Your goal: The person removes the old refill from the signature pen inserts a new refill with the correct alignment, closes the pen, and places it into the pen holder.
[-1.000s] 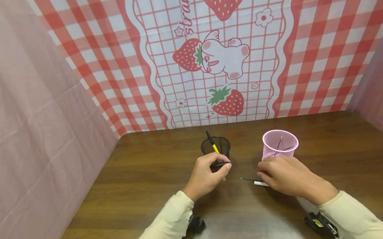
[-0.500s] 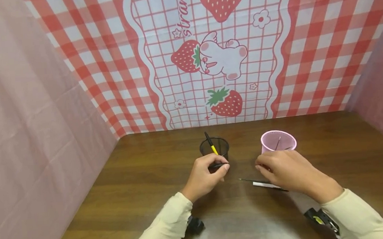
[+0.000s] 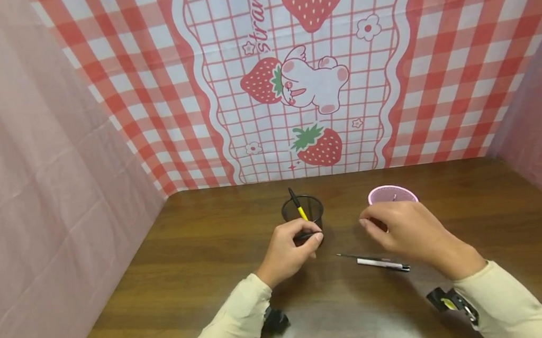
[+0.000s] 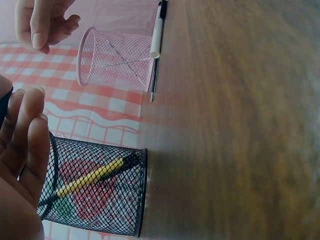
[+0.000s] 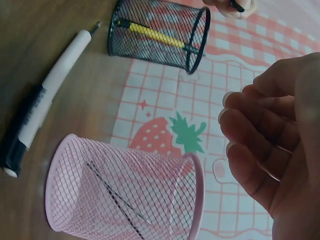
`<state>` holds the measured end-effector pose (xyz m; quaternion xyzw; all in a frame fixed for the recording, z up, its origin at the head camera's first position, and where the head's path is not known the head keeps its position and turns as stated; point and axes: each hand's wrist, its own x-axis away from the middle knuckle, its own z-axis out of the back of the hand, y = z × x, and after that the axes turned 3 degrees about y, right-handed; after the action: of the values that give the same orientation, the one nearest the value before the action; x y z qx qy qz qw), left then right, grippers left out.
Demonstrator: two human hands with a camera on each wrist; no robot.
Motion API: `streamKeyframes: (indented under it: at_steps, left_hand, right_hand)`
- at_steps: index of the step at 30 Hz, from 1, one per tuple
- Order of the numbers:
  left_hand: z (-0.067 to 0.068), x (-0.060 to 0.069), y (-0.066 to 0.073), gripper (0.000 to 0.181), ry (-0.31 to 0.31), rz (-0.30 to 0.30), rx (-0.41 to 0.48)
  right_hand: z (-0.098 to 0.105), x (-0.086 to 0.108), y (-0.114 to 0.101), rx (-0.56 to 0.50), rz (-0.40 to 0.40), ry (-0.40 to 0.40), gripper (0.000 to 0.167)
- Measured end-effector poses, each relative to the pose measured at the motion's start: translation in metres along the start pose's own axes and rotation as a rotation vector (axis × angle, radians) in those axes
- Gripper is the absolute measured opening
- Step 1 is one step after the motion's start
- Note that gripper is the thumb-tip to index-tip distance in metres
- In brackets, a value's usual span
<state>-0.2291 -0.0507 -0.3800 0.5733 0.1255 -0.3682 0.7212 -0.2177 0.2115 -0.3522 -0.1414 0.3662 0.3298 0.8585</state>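
Observation:
In the head view my left hand [image 3: 288,252] pinches a slim black pen-like piece [image 3: 305,236] between thumb and fingers, in front of the black mesh cup [image 3: 321,223]. A yellow and black pen [image 3: 301,212] leans inside that cup. My right hand [image 3: 407,230] hovers beside and above the pink mesh cup [image 5: 120,190], its fingers loosely curled with nothing visible between them. Two thin dark sticks [image 5: 112,194] lie crossed inside the pink cup. On the table below my right hand lies a white and black pen [image 3: 379,264], with a thin metal-tipped pen refill [image 3: 349,255] alongside.
The brown wooden table [image 3: 189,281] reaches back to a strawberry-print checked cloth [image 3: 260,154]. Pinkish curtains [image 3: 61,180] hang at the sides. Black wrist cameras [image 3: 277,319] sit under both sleeves.
My right hand has risen from the table near the pen to the pink cup, uncovering the whole white and black pen. My left hand stays nearly still with the black piece.

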Motion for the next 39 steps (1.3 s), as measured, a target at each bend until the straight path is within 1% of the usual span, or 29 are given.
streamKeyframes:
  at_steps: [3, 6, 10, 16, 21, 26, 29, 33, 39]
  left_hand:
    - [0.000, 0.001, 0.000, 0.004, -0.006, -0.002, -0.001]
    - [0.001, 0.001, 0.001, 0.004, -0.007, -0.007, 0.000]
    - [0.000, 0.001, 0.000, 0.004, -0.007, -0.013, 0.014]
    - [0.000, 0.000, 0.000, 0.005, -0.009, -0.018, 0.016]
    - [0.000, 0.001, 0.000, 0.004, -0.012, -0.018, 0.012]
    - [0.000, 0.001, 0.000, 0.004, -0.004, -0.017, 0.006]
    - [-0.001, 0.001, 0.000, 0.005, -0.007, -0.009, 0.000]
    - [-0.002, 0.001, -0.001, 0.005, -0.011, -0.008, -0.005]
    - [-0.002, 0.001, 0.001, 0.004, -0.013, -0.019, -0.004]
  right_hand:
    - [0.002, -0.002, 0.003, 0.017, -0.025, -0.010, 0.005]
    - [0.004, -0.005, 0.008, 0.036, -0.042, -0.024, 0.009]
    - [0.007, -0.007, 0.014, 0.026, -0.069, -0.057, 0.013]
    - [0.011, -0.008, 0.025, 0.008, -0.156, -0.114, 0.011]
    - [0.018, -0.008, 0.032, 0.025, -0.250, -0.201, 0.012]
    - [0.023, -0.010, 0.040, 0.013, -0.348, -0.316, 0.016]
    - [0.025, -0.011, 0.044, 0.015, -0.386, -0.374, 0.018]
    - [0.024, -0.012, 0.049, 0.021, -0.417, -0.415, 0.014]
    - [0.020, -0.014, 0.056, 0.047, -0.429, -0.460, 0.011]
